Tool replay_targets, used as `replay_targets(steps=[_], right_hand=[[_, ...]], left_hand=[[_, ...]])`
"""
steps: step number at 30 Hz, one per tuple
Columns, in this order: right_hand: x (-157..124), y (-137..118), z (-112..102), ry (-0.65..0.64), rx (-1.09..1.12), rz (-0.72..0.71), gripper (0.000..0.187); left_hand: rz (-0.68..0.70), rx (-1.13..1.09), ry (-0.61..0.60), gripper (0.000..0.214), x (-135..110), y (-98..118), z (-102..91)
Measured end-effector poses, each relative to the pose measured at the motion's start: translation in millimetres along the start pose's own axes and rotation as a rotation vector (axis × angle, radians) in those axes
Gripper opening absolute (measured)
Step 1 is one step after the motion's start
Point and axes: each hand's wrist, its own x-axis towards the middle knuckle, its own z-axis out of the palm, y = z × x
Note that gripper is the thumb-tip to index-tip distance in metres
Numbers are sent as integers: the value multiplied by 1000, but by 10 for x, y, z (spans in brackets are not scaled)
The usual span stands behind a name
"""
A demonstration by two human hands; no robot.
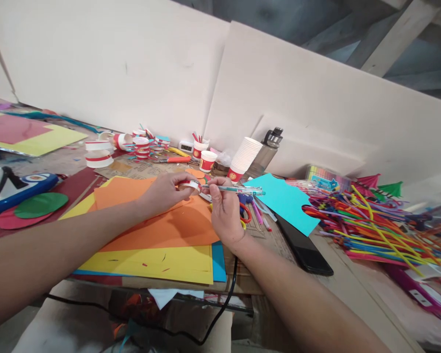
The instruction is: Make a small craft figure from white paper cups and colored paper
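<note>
My left hand (171,191) is closed on a small white and red paper cup ring (190,185), held above the orange paper (161,223). In my right hand (226,208) is a clear pen (238,189), gripped by the fingers. Its one end points left and meets the ring's right side; whether the tip touches is too small to tell. Under both hands lie orange, yellow (161,264) and blue sheets in a stack. Scissors with red and yellow handles (245,213) lie just right of my right hand, partly hidden by it.
Stacked paper cups (245,154) and a bottle (266,152) stand at the back. Cut cup rings (99,158) sit at the left. A phone (308,250) lies partly under turquoise paper (284,198). Pipe cleaners (367,225) pile up at right. A black cable (231,289) hangs over the front edge.
</note>
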Motion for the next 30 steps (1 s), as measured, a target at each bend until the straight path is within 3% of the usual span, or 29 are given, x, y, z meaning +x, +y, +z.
replay_targets(steps=[7,30], right_hand=[[-2,-15,-2,-1,25,4,31],[2,-26,-12,-23,0,2,31]], left_hand=[[29,103,10,22,-16,32,-7],[68,96,1,25,-25,10,6]])
